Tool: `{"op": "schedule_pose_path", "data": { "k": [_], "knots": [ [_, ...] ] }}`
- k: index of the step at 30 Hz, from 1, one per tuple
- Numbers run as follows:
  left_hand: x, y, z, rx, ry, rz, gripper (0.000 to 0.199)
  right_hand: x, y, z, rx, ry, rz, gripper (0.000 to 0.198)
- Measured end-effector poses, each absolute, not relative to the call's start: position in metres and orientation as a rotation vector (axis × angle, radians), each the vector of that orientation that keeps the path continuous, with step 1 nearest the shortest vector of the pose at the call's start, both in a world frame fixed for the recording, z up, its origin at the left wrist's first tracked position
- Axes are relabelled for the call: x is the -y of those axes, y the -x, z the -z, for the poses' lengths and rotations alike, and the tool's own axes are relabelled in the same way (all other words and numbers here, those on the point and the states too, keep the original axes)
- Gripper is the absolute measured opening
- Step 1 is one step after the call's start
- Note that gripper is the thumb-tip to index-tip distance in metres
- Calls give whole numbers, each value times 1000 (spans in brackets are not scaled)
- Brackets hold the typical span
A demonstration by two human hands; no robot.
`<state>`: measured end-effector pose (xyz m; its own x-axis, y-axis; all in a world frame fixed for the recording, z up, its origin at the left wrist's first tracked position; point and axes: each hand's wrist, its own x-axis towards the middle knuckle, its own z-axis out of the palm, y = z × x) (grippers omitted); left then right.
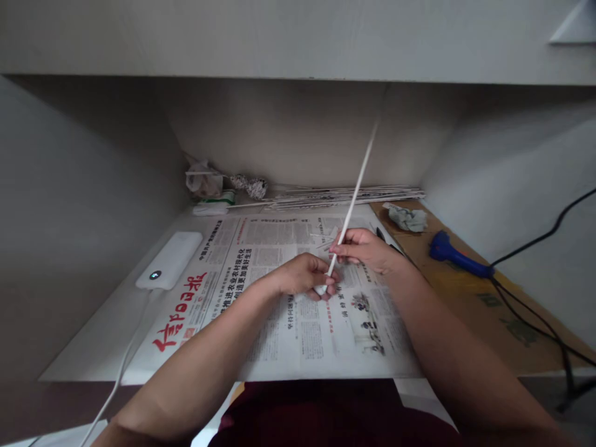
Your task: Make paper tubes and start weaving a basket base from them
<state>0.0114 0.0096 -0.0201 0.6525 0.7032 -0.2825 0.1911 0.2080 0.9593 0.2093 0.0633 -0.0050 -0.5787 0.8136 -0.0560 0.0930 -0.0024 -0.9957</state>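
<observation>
Maroon cloth fills the near edge, then comes the table with newspaper spread over it, and here's the action: two bare hands up above the print. Left hand is the closer, its fingers clamped low on a slim white stick; right hand sits just beyond, thumb and fingers pinched together on that same stick, a touch higher. To handle it well, I'd say, go light and even, because something this thin looks easy to bend or crush; let the lower grip steady, the upper one guide, both in line. And the stick itself? It runs through both grips, lower end down by the left fingers, where a bit of white shows, too hidden to make out; the long free part slants up and rightward past the right fingers, its tip blurring against the back wall. Out left lies a white power bank; out right, a blue glue gun on cardboard, with crumpled paper behind it. Farthest back, a bundle of sticks stretches along the wall, a speckled lump and a plastic bag at its left.
</observation>
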Motion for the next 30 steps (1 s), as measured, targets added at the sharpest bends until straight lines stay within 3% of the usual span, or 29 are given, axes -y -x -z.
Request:
{"op": "schedule_pose_path", "data": {
  "k": [9,17,21,24,28,30],
  "knots": [
    [-9,-10,14,-887,-1389,-410,28,-62,-208,4,1774,911,-1675,30],
    [-10,-10,11,-959,-1433,-446,22,-67,-201,18,1647,1112,-1448,37],
    [-10,-9,11,-1009,-1424,-494,21,-65,-198,20,1649,1073,-1522,36],
    [-12,-8,13,-1031,-1401,-564,34,-63,-198,18,1715,1008,-1620,35],
    [-12,-11,15,-1075,-1343,-650,73,-60,-196,20,1768,973,-1703,36],
    [-12,-13,15,-1097,-1336,-672,82,-58,-192,23,1760,917,-1750,36]
  ]
}}
